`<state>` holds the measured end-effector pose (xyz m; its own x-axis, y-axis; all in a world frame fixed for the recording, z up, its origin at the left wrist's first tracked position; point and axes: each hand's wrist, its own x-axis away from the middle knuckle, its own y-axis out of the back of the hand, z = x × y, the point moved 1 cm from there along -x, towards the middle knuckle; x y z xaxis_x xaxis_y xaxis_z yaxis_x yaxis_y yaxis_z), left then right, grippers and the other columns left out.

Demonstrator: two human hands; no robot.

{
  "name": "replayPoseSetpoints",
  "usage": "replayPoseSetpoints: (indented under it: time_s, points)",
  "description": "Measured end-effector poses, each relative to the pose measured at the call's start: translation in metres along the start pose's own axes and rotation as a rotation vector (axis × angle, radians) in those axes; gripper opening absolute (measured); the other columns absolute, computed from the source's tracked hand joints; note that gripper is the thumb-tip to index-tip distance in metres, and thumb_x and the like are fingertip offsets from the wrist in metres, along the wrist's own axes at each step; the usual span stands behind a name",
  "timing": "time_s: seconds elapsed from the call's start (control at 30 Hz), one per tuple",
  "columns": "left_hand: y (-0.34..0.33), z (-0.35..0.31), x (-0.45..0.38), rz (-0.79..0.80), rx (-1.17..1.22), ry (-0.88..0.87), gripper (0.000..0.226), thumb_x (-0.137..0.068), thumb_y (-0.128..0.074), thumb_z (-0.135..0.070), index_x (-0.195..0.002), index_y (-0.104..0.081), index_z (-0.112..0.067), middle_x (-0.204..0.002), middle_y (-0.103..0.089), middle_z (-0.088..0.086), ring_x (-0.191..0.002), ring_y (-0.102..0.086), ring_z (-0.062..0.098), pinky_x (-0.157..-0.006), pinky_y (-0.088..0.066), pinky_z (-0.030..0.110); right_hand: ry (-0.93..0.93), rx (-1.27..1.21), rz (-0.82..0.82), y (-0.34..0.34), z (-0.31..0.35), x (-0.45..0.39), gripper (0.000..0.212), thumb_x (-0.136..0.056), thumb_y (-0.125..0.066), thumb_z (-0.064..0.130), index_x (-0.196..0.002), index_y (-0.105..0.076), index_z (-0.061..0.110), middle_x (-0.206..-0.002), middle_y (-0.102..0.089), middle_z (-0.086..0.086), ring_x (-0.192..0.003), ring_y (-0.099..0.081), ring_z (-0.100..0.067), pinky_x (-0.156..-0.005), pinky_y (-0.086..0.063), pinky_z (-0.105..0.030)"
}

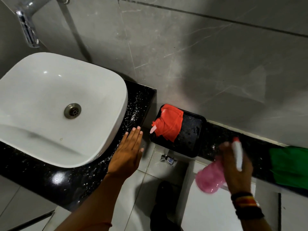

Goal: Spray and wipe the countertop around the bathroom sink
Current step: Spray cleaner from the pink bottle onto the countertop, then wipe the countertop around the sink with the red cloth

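Note:
A white basin sink (50, 104) sits on a black speckled countertop (136, 104), which shows white spray droplets along its right strip. My left hand (128, 152) hovers flat with fingers apart over the countertop's right front edge, holding nothing. My right hand (236, 165) grips a pink spray bottle (210, 177) with a white and red nozzle, blurred, over a lower black ledge (221, 135) to the right. A red cloth (168, 124) lies draped on a black lidded bin (188, 137) below the countertop's end.
A chrome faucet (28, 30) juts from the grey tiled wall at top left. A green cloth (290, 165) rests on the ledge at far right. A small chrome valve (169, 160) sticks out below the bin. Pale floor tiles lie underneath.

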<state>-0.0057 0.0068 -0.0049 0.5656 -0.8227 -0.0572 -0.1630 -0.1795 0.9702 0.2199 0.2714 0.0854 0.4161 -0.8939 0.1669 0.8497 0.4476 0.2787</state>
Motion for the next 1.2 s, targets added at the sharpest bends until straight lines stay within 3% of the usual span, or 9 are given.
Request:
replayPoseSetpoints:
  time_s: [0.1,0.17,0.3,0.5,0.6,0.7,0.87,1.03,1.2]
  points:
    - [0.001,0.000,0.000,0.004,0.006,0.002,0.061,-0.111,-0.033,-0.031,-0.164,-0.026,-0.001,-0.175,-0.020,0.014,-0.164,-0.014,0.028,-0.133,-0.017,0.049,0.123,-0.010,-0.168,0.002,0.009,-0.038,0.014,-0.094,-0.067,0.051,-0.106,-0.066,0.043,-0.096,-0.066,-0.016,-0.081,-0.063,-0.019,-0.075,-0.058,-0.037]
    - [0.000,0.000,0.000,0.002,0.008,0.000,0.061,-0.110,-0.033,-0.030,-0.164,-0.026,-0.001,-0.175,-0.019,0.014,-0.164,-0.013,0.028,-0.132,-0.019,0.049,0.130,-0.008,-0.224,-0.003,0.005,-0.064,0.024,-0.098,-0.068,0.036,-0.121,-0.064,0.030,-0.108,-0.066,-0.004,-0.090,-0.066,-0.003,-0.086,-0.057,-0.023]
    - [-0.001,0.000,0.000,-0.003,0.012,0.002,0.061,-0.110,-0.033,-0.030,-0.164,-0.026,-0.001,-0.175,-0.019,0.013,-0.165,-0.013,0.027,-0.132,-0.019,0.049,0.045,-0.006,-0.185,-0.012,-0.014,-0.092,0.042,-0.098,-0.069,0.030,-0.135,-0.060,0.013,-0.113,-0.066,-0.001,-0.088,-0.062,0.019,-0.080,-0.048,-0.002]
    - [-0.001,0.000,0.000,-0.009,0.033,0.010,0.061,-0.111,-0.031,-0.032,-0.164,-0.026,-0.003,-0.176,-0.018,0.012,-0.165,-0.009,0.024,-0.134,-0.014,0.045,-0.158,0.042,-0.226,-0.002,-0.037,-0.082,0.057,-0.091,-0.077,0.030,-0.139,-0.053,0.010,-0.131,-0.066,-0.017,-0.120,-0.065,-0.030,-0.109,-0.050,-0.050]
    - [0.000,0.000,0.001,-0.011,0.052,0.012,0.061,-0.111,-0.032,-0.032,-0.164,-0.027,-0.003,-0.176,-0.019,0.011,-0.165,-0.009,0.024,-0.134,-0.014,0.045,-0.220,0.068,-0.244,-0.009,-0.048,-0.057,0.025,-0.091,-0.075,0.018,-0.114,-0.067,0.011,-0.108,-0.071,-0.019,-0.101,-0.067,-0.028,-0.103,-0.052,-0.062]
    - [0.001,-0.001,0.001,-0.014,0.063,0.017,0.060,-0.111,-0.035,-0.031,-0.164,-0.027,-0.004,-0.176,-0.020,0.011,-0.165,-0.010,0.024,-0.134,-0.015,0.046,-0.359,-0.057,-0.179,-0.050,-0.047,-0.035,0.011,-0.092,-0.075,0.015,-0.102,-0.069,0.017,-0.098,-0.071,-0.008,-0.100,-0.068,-0.031,-0.097,-0.056,-0.060]
    - [0.000,-0.001,0.002,-0.018,0.070,0.019,0.062,-0.109,-0.040,-0.028,-0.165,-0.025,-0.005,-0.176,-0.018,0.010,-0.165,-0.011,0.024,-0.134,-0.016,0.046,-0.646,-0.221,-0.035,-0.153,-0.031,-0.058,0.008,-0.094,-0.073,0.016,-0.090,-0.071,0.009,-0.125,-0.068,-0.032,-0.103,-0.066,-0.031,-0.101,-0.055,-0.059]
    - [-0.002,-0.001,0.003,-0.021,0.082,0.024,0.064,-0.109,-0.042,-0.028,-0.166,-0.022,-0.007,-0.177,-0.016,0.008,-0.165,-0.011,0.024,-0.133,-0.018,0.046,-0.688,0.016,-0.002,-0.204,-0.017,-0.100,0.061,-0.090,-0.075,0.043,-0.131,-0.064,-0.001,-0.136,-0.065,-0.021,-0.125,-0.062,-0.040,-0.093,-0.047,-0.038]
    - [-0.003,0.000,0.004,-0.029,0.085,0.035,0.065,-0.109,-0.045,-0.028,-0.166,-0.022,-0.007,-0.177,-0.016,0.007,-0.165,-0.013,0.024,-0.131,-0.024,0.048,-0.806,-0.094,0.383,-0.233,-0.033,-0.127,0.049,-0.105,-0.052,0.019,-0.151,-0.045,0.004,-0.154,-0.051,-0.017,-0.139,-0.053,-0.035,-0.094,-0.050,-0.042]
